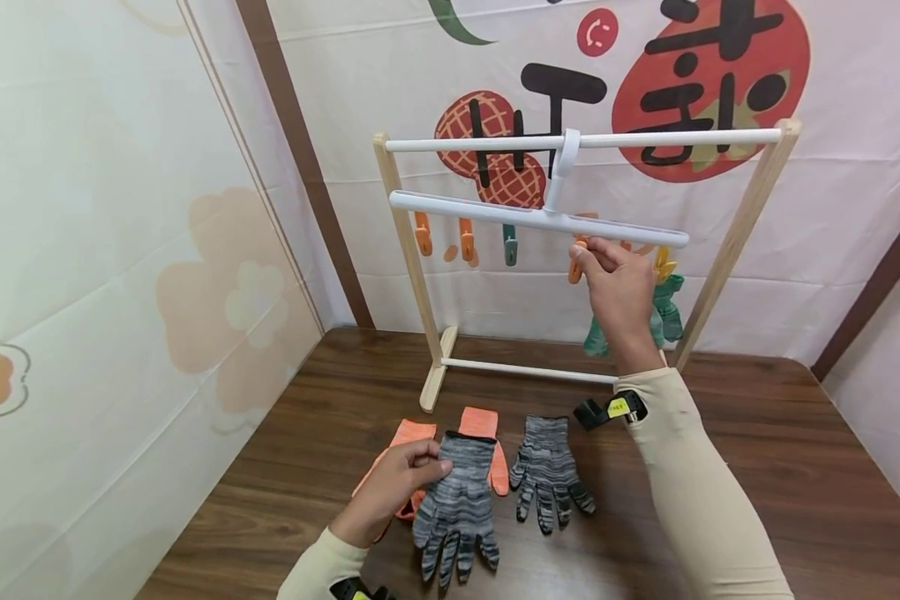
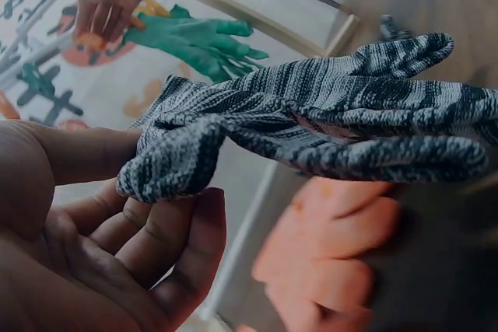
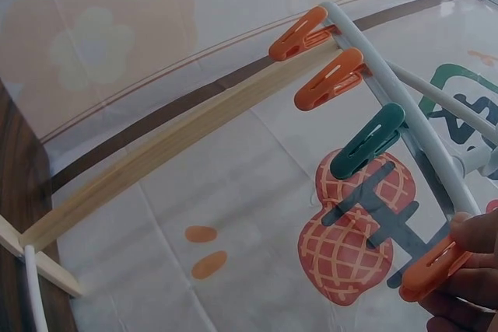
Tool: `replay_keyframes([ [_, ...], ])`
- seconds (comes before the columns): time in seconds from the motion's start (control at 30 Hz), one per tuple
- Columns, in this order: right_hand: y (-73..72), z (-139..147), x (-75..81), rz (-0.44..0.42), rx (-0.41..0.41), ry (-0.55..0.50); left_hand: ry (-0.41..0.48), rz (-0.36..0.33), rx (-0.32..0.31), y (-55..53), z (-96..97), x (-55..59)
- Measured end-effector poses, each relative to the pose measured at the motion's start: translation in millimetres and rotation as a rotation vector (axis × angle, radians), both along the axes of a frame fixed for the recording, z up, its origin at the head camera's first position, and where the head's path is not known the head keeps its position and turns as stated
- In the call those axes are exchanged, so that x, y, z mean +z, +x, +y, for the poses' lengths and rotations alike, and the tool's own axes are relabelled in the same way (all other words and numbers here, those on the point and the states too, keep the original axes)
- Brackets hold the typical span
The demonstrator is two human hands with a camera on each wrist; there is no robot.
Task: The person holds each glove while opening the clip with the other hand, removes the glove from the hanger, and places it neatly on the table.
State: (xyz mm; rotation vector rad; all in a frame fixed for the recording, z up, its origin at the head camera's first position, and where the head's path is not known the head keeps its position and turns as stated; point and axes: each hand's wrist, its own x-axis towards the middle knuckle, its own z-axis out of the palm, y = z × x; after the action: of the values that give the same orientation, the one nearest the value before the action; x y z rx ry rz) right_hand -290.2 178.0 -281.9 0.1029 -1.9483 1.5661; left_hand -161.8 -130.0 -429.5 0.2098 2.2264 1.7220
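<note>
My left hand (image 1: 390, 493) pinches the cuff of a grey-and-black striped knit glove (image 1: 461, 492), its fingers hanging toward me above the table. In the left wrist view that glove (image 2: 311, 106) stretches sideways from my thumb and fingers. Up at the white hanger (image 1: 480, 211), my right hand (image 1: 624, 292) pinches an orange clothespin (image 3: 432, 271) under the bar. Along the same bar hang a teal clothespin (image 3: 369, 141) and two more orange clothespins (image 3: 331, 81). A green glove (image 2: 194, 40) hangs at the right end below a yellow clothespin (image 1: 664, 265), partly behind my right hand.
A second striped glove (image 1: 547, 467) lies flat on the brown table (image 1: 285, 467). Orange gloves (image 1: 478, 422) lie beside it, partly covered by the held glove. The hanger hooks onto the white top rod (image 1: 667, 139) of a wooden-legged rack (image 1: 412, 267), with a printed cloth behind.
</note>
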Motion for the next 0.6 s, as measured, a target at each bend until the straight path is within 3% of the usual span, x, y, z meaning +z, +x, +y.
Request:
replay_keyframes([
  [0.17,-0.1,0.0,-0.1,0.003,0.003,0.011,0.029,-0.086,-0.012,18.6,-10.1,-16.6],
  [0.27,-0.4,-0.6,-0.2,0.008,0.002,0.008,0.035,-0.101,-0.026,27.4,-13.4,-24.7],
  [0.5,1.3,-2.1,1.2,-0.001,-0.007,0.01,-0.049,-0.012,-0.094,39.8,-21.4,-36.2],
  [0.6,1.4,-2.2,1.8,0.004,-0.015,0.016,-0.101,-0.012,-0.11,42.4,-23.1,-35.9],
])
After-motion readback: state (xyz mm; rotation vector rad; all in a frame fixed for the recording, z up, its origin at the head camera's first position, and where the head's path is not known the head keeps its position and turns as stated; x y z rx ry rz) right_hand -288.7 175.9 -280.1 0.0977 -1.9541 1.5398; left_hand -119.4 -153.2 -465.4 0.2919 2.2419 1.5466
